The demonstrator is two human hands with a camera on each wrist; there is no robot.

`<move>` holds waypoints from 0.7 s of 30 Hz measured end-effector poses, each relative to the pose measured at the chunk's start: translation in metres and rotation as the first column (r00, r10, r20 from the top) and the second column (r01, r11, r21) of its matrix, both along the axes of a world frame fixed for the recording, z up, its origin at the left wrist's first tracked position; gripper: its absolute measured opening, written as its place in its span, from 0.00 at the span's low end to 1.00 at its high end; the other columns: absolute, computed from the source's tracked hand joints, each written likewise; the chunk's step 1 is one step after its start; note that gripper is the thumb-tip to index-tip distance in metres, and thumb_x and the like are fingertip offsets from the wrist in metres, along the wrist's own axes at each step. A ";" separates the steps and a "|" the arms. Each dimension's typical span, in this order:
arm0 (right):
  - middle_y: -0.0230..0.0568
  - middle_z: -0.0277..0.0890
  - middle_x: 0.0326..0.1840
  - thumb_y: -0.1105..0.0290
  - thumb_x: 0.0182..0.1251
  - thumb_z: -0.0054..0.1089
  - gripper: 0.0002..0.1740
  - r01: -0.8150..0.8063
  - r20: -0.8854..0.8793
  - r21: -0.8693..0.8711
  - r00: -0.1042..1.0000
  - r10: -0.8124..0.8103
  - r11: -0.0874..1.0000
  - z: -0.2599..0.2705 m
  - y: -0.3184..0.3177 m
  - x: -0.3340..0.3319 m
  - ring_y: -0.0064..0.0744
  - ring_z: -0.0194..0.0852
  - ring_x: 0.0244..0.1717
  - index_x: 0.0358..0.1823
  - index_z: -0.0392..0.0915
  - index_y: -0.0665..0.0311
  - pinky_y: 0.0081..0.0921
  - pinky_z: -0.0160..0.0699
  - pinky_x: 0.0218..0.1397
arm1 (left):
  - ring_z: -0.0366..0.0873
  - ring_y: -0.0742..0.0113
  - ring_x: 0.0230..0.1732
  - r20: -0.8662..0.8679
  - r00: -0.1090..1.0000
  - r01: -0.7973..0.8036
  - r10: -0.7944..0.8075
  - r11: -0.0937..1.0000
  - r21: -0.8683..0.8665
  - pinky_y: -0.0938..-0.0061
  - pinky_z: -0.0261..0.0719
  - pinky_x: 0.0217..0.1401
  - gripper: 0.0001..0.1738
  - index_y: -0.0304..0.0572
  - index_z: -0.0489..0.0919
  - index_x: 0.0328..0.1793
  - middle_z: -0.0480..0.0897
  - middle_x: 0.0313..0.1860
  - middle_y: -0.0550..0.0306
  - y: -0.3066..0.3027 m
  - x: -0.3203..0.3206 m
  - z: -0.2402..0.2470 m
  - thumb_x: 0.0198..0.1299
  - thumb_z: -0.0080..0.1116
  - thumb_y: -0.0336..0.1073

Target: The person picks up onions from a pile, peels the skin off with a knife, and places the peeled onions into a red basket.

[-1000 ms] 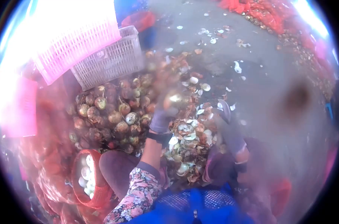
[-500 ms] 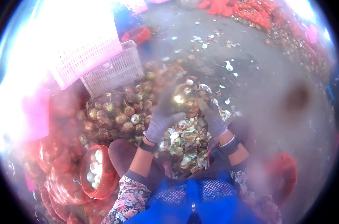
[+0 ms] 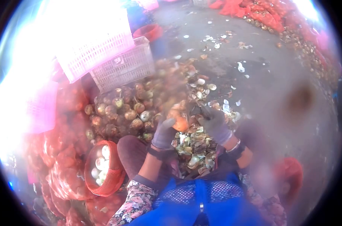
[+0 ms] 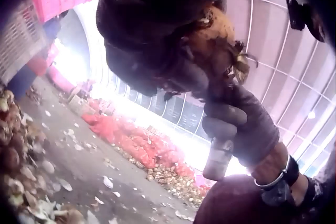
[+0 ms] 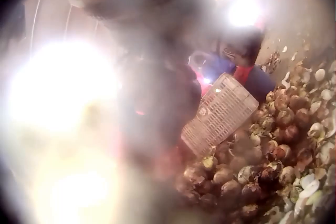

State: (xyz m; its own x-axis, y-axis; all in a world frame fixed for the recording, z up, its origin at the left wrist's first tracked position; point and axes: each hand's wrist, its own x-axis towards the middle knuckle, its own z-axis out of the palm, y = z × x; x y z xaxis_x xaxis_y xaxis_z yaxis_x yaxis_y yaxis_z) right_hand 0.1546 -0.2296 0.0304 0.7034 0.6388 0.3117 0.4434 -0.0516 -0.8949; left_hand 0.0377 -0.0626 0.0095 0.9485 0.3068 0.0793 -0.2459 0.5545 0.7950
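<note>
An orange-brown onion [image 3: 179, 119] sits in the gloved left hand [image 3: 164, 132], whose thumb lies on its near side. Close on its right is the gloved right hand [image 3: 217, 126], fingers curled. From the left wrist view, the left hand [image 4: 152, 29] looms dark around the onion [image 4: 212, 32], and the right hand [image 4: 241, 124] grips a short pale handle [image 4: 218, 160] just below; its fingertips reach the onion's dry, ragged end. Any blade is hidden. Blur covers the hands in the right wrist view.
Unpeeled onions [image 3: 120, 113] are heaped at the left, before a white crate [image 3: 124, 66]. A red-rimmed container [image 3: 112, 177] of white peeled onions stands by the left knee. Skins [image 3: 195, 148] lie between the legs; red net sacks [image 3: 67, 169] lie far left.
From farther right, the right hand has come in beside the onion. The left hand's thumb, stretched out half a second ago, now lies against the onion, which shows its orange side.
</note>
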 end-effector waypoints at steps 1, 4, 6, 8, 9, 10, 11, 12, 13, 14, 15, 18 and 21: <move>0.37 0.85 0.32 0.73 0.63 0.61 0.22 -0.005 -0.104 -0.067 0.995 -0.002 0.998 0.007 -0.001 0.003 0.23 0.80 0.30 0.60 0.80 0.57 0.21 0.77 0.32 | 0.79 0.61 0.57 -0.031 0.998 0.058 -0.059 0.997 -0.050 0.66 0.78 0.60 0.44 0.37 0.67 0.70 0.78 0.57 0.53 0.001 -0.004 -0.007 0.50 0.65 0.52; 0.36 0.86 0.35 0.74 0.63 0.60 0.23 0.058 -0.444 0.169 0.896 0.023 0.984 0.023 -0.003 0.013 0.23 0.81 0.31 0.62 0.78 0.58 0.21 0.78 0.33 | 0.80 0.59 0.55 -0.039 0.998 0.044 -0.050 0.987 -0.153 0.64 0.80 0.59 0.44 0.37 0.68 0.69 0.78 0.56 0.52 -0.021 -0.013 0.004 0.49 0.66 0.53; 0.37 0.85 0.38 0.72 0.62 0.60 0.26 0.038 -0.390 0.105 0.921 0.006 0.994 -0.028 -0.001 0.058 0.24 0.81 0.32 0.64 0.75 0.60 0.23 0.80 0.34 | 0.80 0.53 0.56 0.009 0.999 0.052 -0.051 0.958 -0.283 0.60 0.80 0.59 0.48 0.37 0.67 0.69 0.78 0.57 0.50 -0.016 -0.017 -0.023 0.48 0.67 0.59; 0.37 0.84 0.37 0.70 0.62 0.60 0.28 0.070 -0.230 -0.002 0.971 -0.068 0.998 -0.042 -0.004 0.078 0.25 0.81 0.31 0.66 0.73 0.59 0.24 0.81 0.35 | 0.79 0.51 0.56 -0.004 1.000 0.017 -0.019 0.945 -0.327 0.60 0.80 0.59 0.50 0.36 0.67 0.69 0.77 0.58 0.49 -0.026 -0.013 0.006 0.48 0.65 0.66; 0.38 0.83 0.35 0.68 0.61 0.61 0.29 0.129 -0.092 -0.074 0.987 -0.135 0.989 -0.031 -0.009 0.075 0.24 0.80 0.30 0.66 0.73 0.59 0.24 0.81 0.34 | 0.79 0.51 0.57 0.005 1.000 -0.027 0.030 0.940 -0.340 0.61 0.79 0.60 0.51 0.36 0.67 0.69 0.76 0.59 0.48 -0.028 -0.010 0.011 0.49 0.63 0.68; 0.39 0.83 0.32 0.67 0.60 0.61 0.29 0.211 0.178 -0.200 0.968 -0.176 0.957 -0.025 -0.016 0.069 0.24 0.79 0.29 0.66 0.73 0.57 0.24 0.80 0.34 | 0.78 0.52 0.57 0.013 0.996 -0.073 0.083 0.933 -0.352 0.61 0.78 0.61 0.52 0.35 0.67 0.69 0.76 0.60 0.48 -0.029 -0.009 0.015 0.49 0.62 0.70; 0.41 0.82 0.30 0.67 0.60 0.61 0.29 0.229 0.243 -0.266 0.956 -0.165 0.936 -0.016 -0.019 0.062 0.25 0.79 0.29 0.66 0.74 0.56 0.24 0.80 0.34 | 0.77 0.53 0.58 0.004 0.997 -0.072 0.077 0.952 -0.297 0.62 0.76 0.63 0.52 0.35 0.67 0.69 0.76 0.61 0.48 -0.028 -0.012 0.024 0.50 0.60 0.71; 0.42 0.81 0.29 0.66 0.59 0.62 0.30 0.251 0.307 -0.328 0.940 -0.149 0.911 -0.005 -0.021 0.054 0.25 0.80 0.28 0.66 0.74 0.55 0.25 0.79 0.34 | 0.77 0.53 0.59 -0.009 0.992 -0.122 0.123 0.967 -0.224 0.62 0.76 0.63 0.52 0.35 0.67 0.69 0.76 0.61 0.48 -0.025 -0.013 0.023 0.50 0.60 0.71; 0.44 0.81 0.27 0.66 0.59 0.62 0.30 0.180 0.171 -0.359 0.977 -0.125 0.916 0.005 -0.020 0.042 0.27 0.80 0.27 0.66 0.75 0.54 0.25 0.79 0.34 | 0.77 0.53 0.59 -0.021 0.985 -0.170 0.169 0.974 -0.150 0.62 0.76 0.63 0.52 0.35 0.67 0.69 0.77 0.60 0.48 -0.022 -0.013 0.019 0.51 0.60 0.71; 0.46 0.80 0.26 0.66 0.59 0.62 0.29 0.106 0.030 -0.382 0.994 -0.102 0.918 0.014 -0.017 0.031 0.29 0.81 0.27 0.66 0.75 0.53 0.26 0.79 0.34 | 0.77 0.54 0.59 -0.029 0.976 -0.215 0.214 0.973 -0.077 0.63 0.76 0.63 0.51 0.34 0.67 0.69 0.77 0.60 0.48 -0.019 -0.012 0.016 0.51 0.60 0.70; 0.47 0.81 0.27 0.67 0.58 0.61 0.29 0.031 -0.003 -0.394 0.999 -0.035 0.919 0.021 -0.015 0.021 0.31 0.83 0.28 0.65 0.75 0.52 0.27 0.80 0.34 | 0.78 0.55 0.58 -0.001 0.975 -0.221 0.222 0.971 -0.093 0.63 0.78 0.61 0.50 0.32 0.67 0.68 0.79 0.57 0.49 -0.018 -0.011 0.015 0.51 0.62 0.67; 0.49 0.82 0.29 0.69 0.58 0.59 0.30 -0.115 -0.032 -0.336 0.993 0.110 0.935 0.026 -0.005 -0.002 0.37 0.86 0.31 0.65 0.75 0.50 0.30 0.81 0.35 | 0.77 0.56 0.59 0.027 0.994 -0.106 0.103 0.982 0.154 0.63 0.79 0.60 0.48 0.32 0.67 0.68 0.78 0.56 0.50 -0.002 -0.016 0.013 0.50 0.66 0.61; 0.50 0.84 0.34 0.71 0.58 0.57 0.31 -0.118 0.026 -0.298 0.991 0.131 0.947 0.017 0.001 -0.014 0.39 0.86 0.33 0.67 0.74 0.48 0.32 0.81 0.37 | 0.79 0.57 0.57 0.078 0.942 -0.334 0.326 0.896 0.291 0.63 0.80 0.60 0.48 0.32 0.66 0.68 0.79 0.55 0.52 -0.009 -0.017 0.019 0.44 0.75 0.49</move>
